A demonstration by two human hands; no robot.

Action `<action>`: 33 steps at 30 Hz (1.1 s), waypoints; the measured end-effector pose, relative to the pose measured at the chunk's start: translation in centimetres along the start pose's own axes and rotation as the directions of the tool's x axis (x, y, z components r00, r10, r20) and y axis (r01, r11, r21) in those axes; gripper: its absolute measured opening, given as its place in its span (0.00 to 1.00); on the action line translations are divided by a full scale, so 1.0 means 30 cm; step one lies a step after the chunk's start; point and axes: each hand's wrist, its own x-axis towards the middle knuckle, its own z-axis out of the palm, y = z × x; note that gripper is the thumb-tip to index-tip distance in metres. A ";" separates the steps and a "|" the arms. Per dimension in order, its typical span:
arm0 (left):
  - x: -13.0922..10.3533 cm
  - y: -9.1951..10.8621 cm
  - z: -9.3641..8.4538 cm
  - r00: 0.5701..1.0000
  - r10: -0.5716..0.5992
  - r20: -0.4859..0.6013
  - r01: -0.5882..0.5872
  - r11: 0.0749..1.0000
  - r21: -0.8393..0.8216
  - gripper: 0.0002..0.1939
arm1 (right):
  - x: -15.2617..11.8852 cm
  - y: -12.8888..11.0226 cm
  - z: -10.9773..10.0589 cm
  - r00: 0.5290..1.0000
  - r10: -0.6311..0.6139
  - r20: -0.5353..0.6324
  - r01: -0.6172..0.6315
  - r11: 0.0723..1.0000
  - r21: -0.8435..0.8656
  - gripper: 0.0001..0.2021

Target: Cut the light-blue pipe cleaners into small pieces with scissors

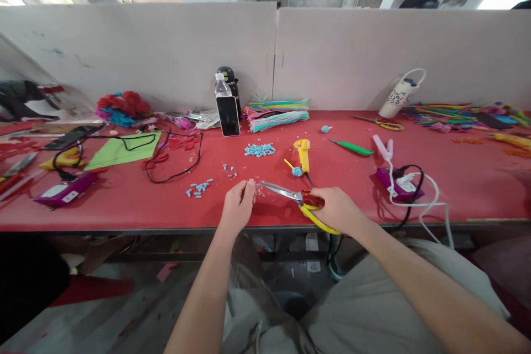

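We seem to be at the cutting step, with both hands low over the red-covered surface (136, 207). Our left hand (239, 206) is closed, thumb and forefinger pinched together, and appears to hold a tiny pale-blue fuzzy strip (258, 184) by its end; most of it is hidden or too small to make out. Our right hand (337, 209) is wrapped round the red and yellow handles of the silver-bladed scissors (284, 192), whose tips point left and reach the pinched fingers. We cannot tell whether the blades are parted at the strip.

Beyond our left hand lie a dense pile of short pale-blue fuzzy pieces (259, 150) and, nearer and further left, a looser scatter of the same blue cuttings (200, 188). Past the scissors, a yellow glue gun (304, 155) stands just beside a knobbly light-blue ball (297, 171) with a short yellow stick next to it.

As we judge it, the next move calls for a steady pinch, the strip squared between the blades, and a short squeeze of the handles with our left fingertips kept clear of the edges.
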 end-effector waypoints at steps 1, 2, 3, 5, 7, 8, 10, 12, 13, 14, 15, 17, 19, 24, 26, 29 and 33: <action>0.000 0.001 0.000 1.000 0.002 0.000 -0.002 1.000 -0.002 0.22 | 0.000 0.000 0.000 1.000 -0.006 -0.003 0.006 1.000 0.001 0.10; 0.001 0.001 0.000 1.000 0.006 0.001 -0.006 1.000 -0.004 0.22 | -0.001 0.000 0.000 1.000 -0.009 -0.006 0.009 1.000 -0.001 0.10; 0.001 0.001 0.000 1.000 0.011 0.004 -0.011 1.000 -0.006 0.22 | -0.001 0.000 0.001 1.000 -0.009 -0.008 0.009 1.000 -0.004 0.10; 0.002 -0.002 0.001 1.000 0.015 0.009 -0.015 1.000 -0.009 0.22 | 0.000 -0.001 0.002 1.000 -0.007 -0.003 0.007 1.000 -0.005 0.10; 0.003 -0.008 0.003 1.000 0.008 0.010 -0.008 1.000 -0.016 0.21 | 0.000 -0.001 0.003 1.000 -0.006 0.004 0.006 1.000 -0.001 0.10; 0.004 -0.011 0.004 1.000 0.003 0.012 -0.002 1.000 -0.020 0.21 | 0.001 -0.001 0.004 1.000 -0.005 0.004 0.005 1.000 0.000 0.10; 0.005 -0.018 0.005 1.000 -0.004 0.015 0.005 1.000 -0.024 0.21 | 0.002 0.000 0.005 1.000 0.000 0.006 0.000 1.000 -0.006 0.10; 0.006 -0.020 0.005 1.000 -0.004 0.020 0.004 1.000 -0.024 0.21 | 0.003 0.001 0.005 1.000 0.002 0.006 -0.002 1.000 -0.018 0.10; 0.006 -0.020 0.005 1.000 -0.002 0.024 0.002 1.000 -0.024 0.21 | 0.003 0.000 0.005 1.000 0.001 0.007 -0.001 1.000 -0.023 0.10; 0.007 -0.019 0.005 1.000 0.000 0.027 0.001 1.000 -0.027 0.21 | 0.004 -0.001 0.004 1.000 0.000 0.010 0.001 1.000 -0.028 0.09; 0.006 -0.017 0.004 1.000 -0.001 0.030 0.002 0.999 -0.032 0.21 | 0.004 -0.003 0.004 1.000 0.000 0.013 0.000 1.000 -0.030 0.09; 0.006 -0.013 0.004 0.999 -0.007 0.033 0.008 0.999 -0.040 0.21 | 0.005 -0.006 0.004 1.000 0.009 0.018 -0.009 0.999 -0.032 0.10; 0.005 -0.008 0.004 0.999 -0.014 0.033 0.015 0.999 -0.046 0.21 | 0.006 -0.008 0.004 1.000 0.017 0.022 -0.016 0.999 -0.034 0.10; 0.005 -0.005 0.003 0.999 -0.001 0.037 0.002 0.999 -0.032 0.21 | 0.007 -0.006 0.002 1.000 0.028 0.014 -0.027 0.999 -0.037 0.11; 0.005 -0.008 0.003 0.999 0.003 0.036 -0.002 1.000 -0.025 0.21 | 0.006 -0.005 0.001 1.000 0.029 0.005 -0.028 0.999 -0.024 0.11; 0.005 -0.012 0.002 0.999 0.005 0.036 -0.004 1.000 -0.021 0.20 | 0.002 -0.005 0.001 1.000 0.016 -0.008 -0.016 1.000 0.003 0.10; 0.004 -0.012 0.001 0.999 0.019 0.035 -0.018 1.000 -0.016 0.20 | 0.001 -0.004 0.003 1.000 0.007 0.007 -0.007 1.000 0.012 0.09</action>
